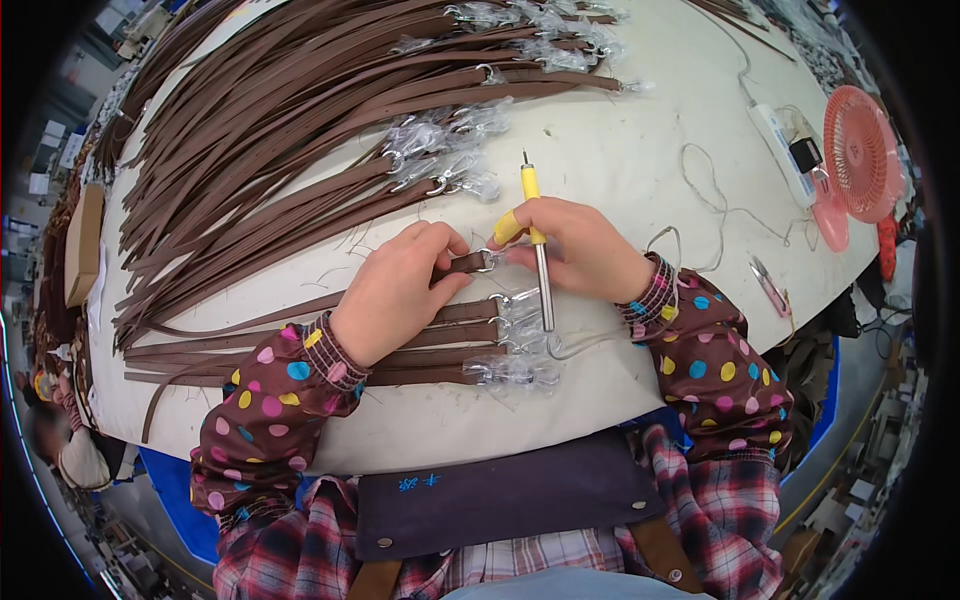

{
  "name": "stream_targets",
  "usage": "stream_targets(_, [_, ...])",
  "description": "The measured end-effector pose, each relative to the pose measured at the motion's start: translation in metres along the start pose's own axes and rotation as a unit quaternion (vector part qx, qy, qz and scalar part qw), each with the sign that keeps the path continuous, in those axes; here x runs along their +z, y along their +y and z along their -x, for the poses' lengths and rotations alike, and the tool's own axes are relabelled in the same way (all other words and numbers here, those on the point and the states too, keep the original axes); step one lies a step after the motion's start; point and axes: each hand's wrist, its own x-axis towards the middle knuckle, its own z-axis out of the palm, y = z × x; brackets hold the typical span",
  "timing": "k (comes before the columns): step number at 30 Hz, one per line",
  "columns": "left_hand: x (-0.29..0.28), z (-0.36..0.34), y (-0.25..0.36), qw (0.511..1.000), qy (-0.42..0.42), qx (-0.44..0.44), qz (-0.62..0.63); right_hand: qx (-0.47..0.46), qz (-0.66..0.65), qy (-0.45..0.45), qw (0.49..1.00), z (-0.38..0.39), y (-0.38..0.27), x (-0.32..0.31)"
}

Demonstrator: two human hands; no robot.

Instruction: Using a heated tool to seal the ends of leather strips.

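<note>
My left hand (402, 285) pinches a brown strap (466, 263) close to its end, where a silver metal ring (489, 260) is fixed. Held in my right hand (580, 250) is a corded pen-shaped tool (543, 280) with a yellow grip, a silver shaft and a thin tip pointing away from me. A yellow finger cover (508, 228) sits on one right finger. The right fingertips are at the ring, beside a bit of clear plastic. Below my hands lie several brown straps (465, 333), their hardware wrapped in clear plastic (525, 340).
A large pile of brown straps (270, 130) covers the table's far left. To the right are a white power strip (783, 155), a pink fan (862, 155), thread snips (770, 285) and loose cords. A cardboard box (84, 245) stands at the left edge.
</note>
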Motion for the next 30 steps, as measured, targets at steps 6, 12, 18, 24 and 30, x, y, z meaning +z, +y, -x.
stream_targets(6, [0.001, -0.004, 0.005, 0.997, -0.026, -0.065, 0.041, 0.043, -0.182, 0.072, 0.98, 0.005, -0.003, 0.002])
stream_targets(12, [-0.002, -0.006, 0.002, 0.996, -0.035, -0.05, 0.057, 0.109, -0.291, 0.061, 0.948, 0.003, -0.024, -0.007])
stream_targets(18, [-0.005, -0.006, -0.008, 0.972, -0.066, -0.116, 0.191, 0.213, -0.356, 0.115, 0.902, -0.008, -0.031, -0.009])
stream_targets(24, [-0.003, -0.003, -0.011, 0.946, -0.047, -0.136, 0.289, 0.135, -0.229, 0.148, 0.953, -0.016, -0.026, 0.023])
stream_targets(30, [-0.002, -0.003, -0.011, 0.943, -0.045, -0.138, 0.299, 0.169, -0.178, 0.104, 0.964, -0.011, -0.026, 0.029])
